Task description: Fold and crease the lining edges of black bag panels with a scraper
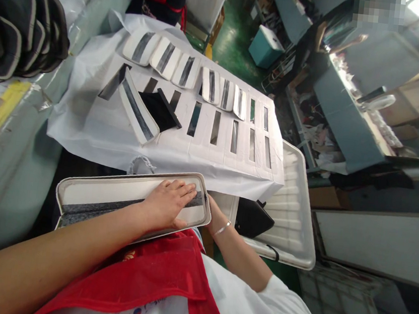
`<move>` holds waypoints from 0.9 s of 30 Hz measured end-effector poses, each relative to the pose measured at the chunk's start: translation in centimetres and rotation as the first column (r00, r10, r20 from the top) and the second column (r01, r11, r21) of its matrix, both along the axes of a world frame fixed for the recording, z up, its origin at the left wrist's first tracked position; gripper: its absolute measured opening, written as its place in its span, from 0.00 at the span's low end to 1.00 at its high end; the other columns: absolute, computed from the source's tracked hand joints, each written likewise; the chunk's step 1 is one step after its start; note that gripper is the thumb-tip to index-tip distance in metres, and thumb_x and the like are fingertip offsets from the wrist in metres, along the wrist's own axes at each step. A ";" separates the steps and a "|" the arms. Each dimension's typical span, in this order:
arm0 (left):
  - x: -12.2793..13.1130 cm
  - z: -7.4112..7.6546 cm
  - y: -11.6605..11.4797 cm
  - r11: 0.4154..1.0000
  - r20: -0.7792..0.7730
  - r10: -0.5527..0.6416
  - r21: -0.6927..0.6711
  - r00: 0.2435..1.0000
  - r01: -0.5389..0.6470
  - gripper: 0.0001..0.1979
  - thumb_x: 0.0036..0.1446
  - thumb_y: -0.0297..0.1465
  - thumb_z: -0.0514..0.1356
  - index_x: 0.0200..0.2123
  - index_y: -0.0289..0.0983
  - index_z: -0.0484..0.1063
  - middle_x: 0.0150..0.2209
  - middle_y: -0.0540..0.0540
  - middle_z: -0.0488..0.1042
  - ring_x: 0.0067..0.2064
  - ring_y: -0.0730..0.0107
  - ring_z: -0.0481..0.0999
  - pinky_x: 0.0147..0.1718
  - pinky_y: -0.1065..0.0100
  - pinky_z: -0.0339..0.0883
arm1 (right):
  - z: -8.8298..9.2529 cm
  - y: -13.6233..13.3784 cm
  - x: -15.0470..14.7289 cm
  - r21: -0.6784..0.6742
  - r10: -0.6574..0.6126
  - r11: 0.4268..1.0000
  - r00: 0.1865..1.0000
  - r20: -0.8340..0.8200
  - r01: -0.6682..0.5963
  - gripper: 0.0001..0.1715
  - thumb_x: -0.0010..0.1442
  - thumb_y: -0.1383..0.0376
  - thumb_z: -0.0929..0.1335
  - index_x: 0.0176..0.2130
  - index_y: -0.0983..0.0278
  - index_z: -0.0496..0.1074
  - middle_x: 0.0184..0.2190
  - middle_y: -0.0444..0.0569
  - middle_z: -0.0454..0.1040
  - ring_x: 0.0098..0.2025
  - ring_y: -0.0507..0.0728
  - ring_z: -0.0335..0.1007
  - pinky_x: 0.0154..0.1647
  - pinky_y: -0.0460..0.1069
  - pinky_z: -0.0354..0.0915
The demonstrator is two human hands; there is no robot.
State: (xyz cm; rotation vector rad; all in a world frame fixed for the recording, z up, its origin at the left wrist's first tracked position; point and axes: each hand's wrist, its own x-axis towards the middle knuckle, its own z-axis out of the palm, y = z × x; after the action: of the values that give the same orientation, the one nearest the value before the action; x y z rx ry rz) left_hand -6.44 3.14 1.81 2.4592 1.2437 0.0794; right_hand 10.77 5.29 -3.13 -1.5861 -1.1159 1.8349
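Note:
My left hand (170, 204) lies flat on the pale inner face of a long, round-cornered panel (108, 190), its fingers stretched toward the right end. The panel has a raised rim and a dark grey strip along its length, and it is held across the front of my body. My right hand (212, 212), with a bracelet at the wrist, reaches behind the panel's right end; its fingers are hidden. Just beyond is a white-covered surface (172, 153) with rectangular cut-outs. On it rests a similar curved panel (138, 108) with a black flap (160, 109).
Several smaller white pieces with grey strips (185, 70) lie in a row along the far side. Dark rimmed pieces (17, 22) are stacked at upper left. A white plastic tray (299, 211) holds a black piece (253, 219) at right. Another person (303, 52) works at a cluttered bench.

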 end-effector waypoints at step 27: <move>0.1 0.0 0.0 1.000 -0.018 -0.022 0.005 1.000 0.022 0.39 0.47 0.43 0.60 0.60 0.34 0.58 0.63 0.40 0.57 0.60 0.50 0.58 0.52 0.52 0.57 | 5.8 -2.4 0.9 0.197 -0.026 0.618 0.231 0.973 -0.761 0.18 0.66 0.62 0.57 0.29 0.64 0.69 0.24 0.50 0.74 0.27 0.54 0.68 0.28 0.48 0.49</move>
State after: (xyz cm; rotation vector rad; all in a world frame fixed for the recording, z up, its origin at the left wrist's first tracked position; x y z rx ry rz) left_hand -6.36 3.16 1.85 2.4824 1.2249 0.0545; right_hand 11.70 2.93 2.63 -1.9091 -2.5797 0.2040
